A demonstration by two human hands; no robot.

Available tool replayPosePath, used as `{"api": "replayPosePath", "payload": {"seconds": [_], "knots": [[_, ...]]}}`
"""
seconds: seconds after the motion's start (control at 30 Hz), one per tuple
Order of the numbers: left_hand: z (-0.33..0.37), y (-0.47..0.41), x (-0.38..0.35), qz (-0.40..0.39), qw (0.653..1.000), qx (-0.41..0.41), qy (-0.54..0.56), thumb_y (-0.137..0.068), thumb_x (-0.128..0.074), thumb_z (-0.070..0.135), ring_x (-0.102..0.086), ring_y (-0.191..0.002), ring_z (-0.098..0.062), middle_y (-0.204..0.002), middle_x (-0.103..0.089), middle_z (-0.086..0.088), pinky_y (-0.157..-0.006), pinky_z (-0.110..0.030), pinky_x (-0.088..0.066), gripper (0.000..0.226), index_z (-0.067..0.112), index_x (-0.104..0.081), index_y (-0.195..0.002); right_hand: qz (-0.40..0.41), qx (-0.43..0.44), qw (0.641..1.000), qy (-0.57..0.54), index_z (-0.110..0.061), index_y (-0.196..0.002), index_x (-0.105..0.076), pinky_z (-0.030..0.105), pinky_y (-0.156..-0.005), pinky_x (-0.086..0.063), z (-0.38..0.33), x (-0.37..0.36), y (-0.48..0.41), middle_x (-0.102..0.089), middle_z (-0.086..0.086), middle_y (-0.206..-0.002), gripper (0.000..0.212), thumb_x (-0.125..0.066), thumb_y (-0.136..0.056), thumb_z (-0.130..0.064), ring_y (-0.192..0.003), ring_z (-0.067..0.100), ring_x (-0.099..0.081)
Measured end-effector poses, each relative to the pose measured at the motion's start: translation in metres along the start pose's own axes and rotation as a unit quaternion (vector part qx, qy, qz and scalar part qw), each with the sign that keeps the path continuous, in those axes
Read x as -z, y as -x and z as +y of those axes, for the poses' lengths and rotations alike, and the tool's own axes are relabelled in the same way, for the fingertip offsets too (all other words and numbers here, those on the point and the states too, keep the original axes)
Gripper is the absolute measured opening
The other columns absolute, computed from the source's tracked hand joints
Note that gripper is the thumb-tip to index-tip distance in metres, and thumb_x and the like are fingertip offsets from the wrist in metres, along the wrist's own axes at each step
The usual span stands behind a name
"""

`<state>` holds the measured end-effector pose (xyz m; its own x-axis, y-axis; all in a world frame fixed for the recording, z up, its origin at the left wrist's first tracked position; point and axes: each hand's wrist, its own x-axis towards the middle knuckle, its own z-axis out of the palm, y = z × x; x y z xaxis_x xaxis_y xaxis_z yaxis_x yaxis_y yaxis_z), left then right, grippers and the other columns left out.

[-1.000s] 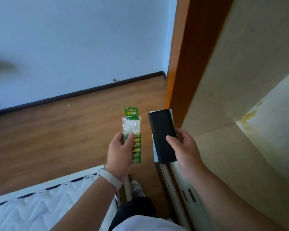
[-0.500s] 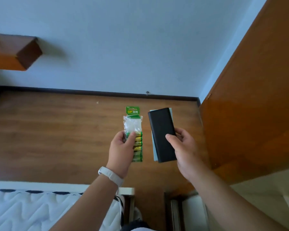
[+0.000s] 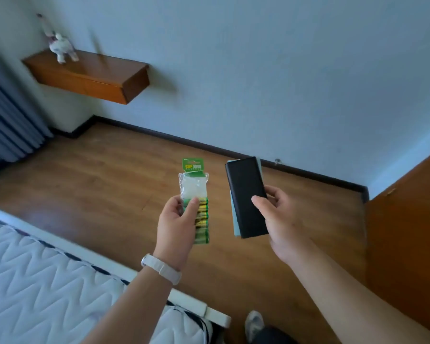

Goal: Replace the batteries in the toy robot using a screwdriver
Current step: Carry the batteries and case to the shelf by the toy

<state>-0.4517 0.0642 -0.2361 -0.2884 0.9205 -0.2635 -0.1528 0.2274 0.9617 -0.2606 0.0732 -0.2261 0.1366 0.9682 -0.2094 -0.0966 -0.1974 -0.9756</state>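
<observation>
Lower left, nearest the camera: a white quilted mattress [image 3: 35, 281] with dark piping. A pale shoe [image 3: 255, 324] stands at the bottom edge on the brown wood-plank floor [image 3: 97, 184].

The left forearm carries a white band-type wristband [image 3: 163, 268]. The left hand [image 3: 176, 219] grips a green-carded, clear-plastic battery pack [image 3: 196, 192]. The thumb is clamped across the front and the fingers are curled behind. The battery pack is upright, header card uppermost, with green-and-gold cells showing in its lower part.

The right hand [image 3: 281, 219] grips a black rectangular case [image 3: 245, 192]. The thumb presses the front face and the fingers wrap the right edge. A thin light-blue flat item [image 3: 235, 219] lies behind the case, showing along its left side and top. Case and battery pack are held side by side above the floor, not touching.

An orange-brown wood panel [image 3: 407, 244] stands at right. A dark skirting board [image 3: 308, 173] meets the pale blue wall [image 3: 258, 70]. At far left hangs a blue pleated curtain [image 3: 5, 125]. A floating brown wooden shelf [image 3: 90, 75] carries a small pale figure [image 3: 61, 47], too blurred to identify.
</observation>
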Motion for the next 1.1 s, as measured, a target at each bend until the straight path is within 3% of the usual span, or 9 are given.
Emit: {"api": "replayPosePath", "payload": {"seconds": [0.13,0.27,0.5,0.63,0.77,1.0,1.1], "knots": [[0.010,-0.020,0.007,0.042,0.999,-0.020,0.001,-0.097,-0.064,0.025,-0.069,-0.067,-0.017,-0.077,-0.071,0.000,-0.068,-0.045,-0.060,0.008,0.017,-0.064,-0.099,-0.052,0.015,0.998,0.032,-0.025,-0.114,-0.057,0.044,-0.086,-0.056,-0.003,-0.024,-0.037,-0.073,-0.004,-0.100,0.032,-0.067,-0.084,-0.027,-0.094,0.018,-0.070],[0.018,-0.047,-0.001,0.098,0.995,-0.028,-0.007,-0.096,-0.065,0.025,-0.069,-0.068,-0.018,-0.077,-0.071,0.000,-0.070,-0.044,-0.060,0.009,0.016,-0.065,-0.098,-0.094,0.009,0.995,0.028,-0.023,-0.113,-0.057,0.035,-0.076,-0.056,-0.004,-0.037,-0.085,-0.073,-0.002,-0.098,0.026,-0.065,-0.089,-0.017,-0.092,0.018,-0.070],[0.043,-0.122,-0.057,0.197,0.980,-0.020,-0.002,-0.095,-0.066,0.025,-0.069,-0.072,-0.023,-0.082,-0.072,-0.007,-0.075,-0.052,-0.058,0.010,0.015,-0.065,-0.099,-0.196,-0.021,0.980,0.040,-0.021,-0.116,-0.055,0.040,-0.083,-0.058,-0.031,-0.038,-0.203,-0.072,0.002,-0.102,0.028,-0.065,-0.089,-0.020,-0.091,0.017,-0.070],[0.055,-0.166,-0.104,0.233,0.972,-0.010,0.005,-0.095,-0.066,0.024,-0.068,-0.071,-0.022,-0.081,-0.071,-0.006,-0.073,-0.048,-0.057,0.008,0.016,-0.067,-0.097,-0.230,-0.026,0.972,0.046,-0.018,-0.118,-0.055,0.024,-0.070,-0.058,-0.056,-0.025,-0.277,-0.071,0.002,-0.100,0.027,-0.063,-0.092,-0.019,-0.088,0.014,-0.069],[0.065,-0.200,-0.134,0.248,0.969,-0.001,0.006,-0.095,-0.067,0.024,-0.068,-0.070,-0.021,-0.079,-0.072,-0.005,-0.071,-0.043,-0.058,0.012,0.013,-0.068,-0.100,-0.243,-0.029,0.969,0.045,-0.016,-0.119,-0.054,0.019,-0.063,-0.054,-0.075,-0.018,-0.331,-0.070,0.001,-0.097,0.030,-0.063,-0.091,-0.019,-0.079,0.007,-0.068],[0.087,-0.245,-0.152,0.258,0.966,-0.002,0.035,-0.096,-0.065,0.020,-0.067,-0.064,-0.017,-0.078,-0.069,-0.005,-0.058,-0.033,-0.056,0.012,0.009,-0.067,-0.102,-0.253,-0.042,0.966,0.037,-0.020,-0.119,-0.054,0.028,-0.073,-0.058,-0.088,-0.024,-0.378,-0.070,0.000,-0.097,0.029,-0.064,-0.092,-0.022,-0.089,0.015,-0.069],[0.096,-0.254,-0.140,0.278,0.959,-0.001,0.056,-0.097,-0.065,0.020,-0.067,-0.062,-0.016,-0.077,-0.069,-0.003,-0.054,-0.031,-0.055,0.014,0.008,-0.067,-0.105,-0.277,-0.048,0.959,0.041,-0.021,-0.118,-0.054,0.025,-0.070,-0.057,-0.089,-0.045,-0.388,-0.069,0.001,-0.099,0.028,-0.064,-0.092,-0.022,-0.088,0.015,-0.069]]}}
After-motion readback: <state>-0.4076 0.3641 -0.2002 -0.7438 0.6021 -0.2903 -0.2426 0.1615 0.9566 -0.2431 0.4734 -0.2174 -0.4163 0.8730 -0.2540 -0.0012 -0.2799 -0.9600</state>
